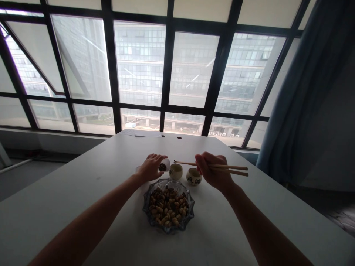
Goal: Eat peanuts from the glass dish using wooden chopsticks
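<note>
My left hand grips a small clear container, tilted toward the right, with dark bits inside that look like tea leaves. In my right hand is a pair of chopsticks, their tips pointing left. A tiny dark piece shows at the tips, above a cream cup. A second cream cup with dark written characters stands to its right, beside my right hand. Nearer to me, a scalloped glass bowl holds nuts, pale ones in front and brown ones behind.
All this stands on a long white table. Papers lie at its far end, near two dark round holes. Beyond are black-framed windows, and a blue curtain hangs at the right.
</note>
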{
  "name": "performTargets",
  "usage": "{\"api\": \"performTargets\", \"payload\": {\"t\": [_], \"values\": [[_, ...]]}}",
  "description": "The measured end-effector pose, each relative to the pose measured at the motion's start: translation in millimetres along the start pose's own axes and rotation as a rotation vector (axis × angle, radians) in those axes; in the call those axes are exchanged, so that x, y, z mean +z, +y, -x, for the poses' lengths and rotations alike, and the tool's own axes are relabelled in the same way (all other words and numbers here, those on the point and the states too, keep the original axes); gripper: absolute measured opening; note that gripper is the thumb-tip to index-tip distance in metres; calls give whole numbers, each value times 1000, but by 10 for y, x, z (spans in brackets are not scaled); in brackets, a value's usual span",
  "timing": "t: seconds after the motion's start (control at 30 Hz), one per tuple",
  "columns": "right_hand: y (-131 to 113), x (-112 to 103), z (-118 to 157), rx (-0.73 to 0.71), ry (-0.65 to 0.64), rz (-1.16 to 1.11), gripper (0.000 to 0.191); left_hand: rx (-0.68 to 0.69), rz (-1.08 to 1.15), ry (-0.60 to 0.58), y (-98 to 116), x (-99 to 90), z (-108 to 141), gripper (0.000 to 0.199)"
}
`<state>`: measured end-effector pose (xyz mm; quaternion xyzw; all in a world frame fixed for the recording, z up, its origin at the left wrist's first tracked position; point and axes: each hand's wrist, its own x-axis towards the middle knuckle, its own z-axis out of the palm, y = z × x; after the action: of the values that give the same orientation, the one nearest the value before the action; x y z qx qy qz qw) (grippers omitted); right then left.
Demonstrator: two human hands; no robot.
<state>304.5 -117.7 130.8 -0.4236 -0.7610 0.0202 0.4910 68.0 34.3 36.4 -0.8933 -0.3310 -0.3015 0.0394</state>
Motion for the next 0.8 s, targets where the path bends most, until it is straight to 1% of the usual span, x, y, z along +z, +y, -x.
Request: {"api": "performTargets", "payload": {"t": [0.07, 0.2, 0.27, 0.3, 0.37, 0.4, 0.57, 0.67, 0.73, 0.8], "values": [[27, 59, 21, 3, 8, 11, 52, 58, 4, 44, 38, -46, 18, 67], [137, 275, 85, -28, 8, 53, 49, 26, 45, 86, 107, -115, 40, 68], [219, 394, 117, -80, -46, 70, 47, -1, 51, 92, 122, -130, 52, 68], [260, 444, 130, -108, -96, 79, 45, -9, 51, 97, 124, -132, 59, 67], [327, 512, 149, -137, -178, 122, 43, -21, 48, 115, 120, -129, 77, 67], [348, 530, 155, -141, -194, 146, 42, -26, 46, 123, 118, -126, 85, 67], [317, 552, 163, -108, -125, 172, 41, -49, 18, 117, 143, -132, 113, 65], [249, 549, 159, -96, -28, 113, 46, -74, -11, 89, 161, -158, 110, 61], [207, 523, 147, -30, 30, 9, 50, -111, -26, 40, 150, -172, 99, 61], [171, 476, 128, 100, 33, -145, 54, -152, -42, -35, 119, -175, 84, 62]]}}
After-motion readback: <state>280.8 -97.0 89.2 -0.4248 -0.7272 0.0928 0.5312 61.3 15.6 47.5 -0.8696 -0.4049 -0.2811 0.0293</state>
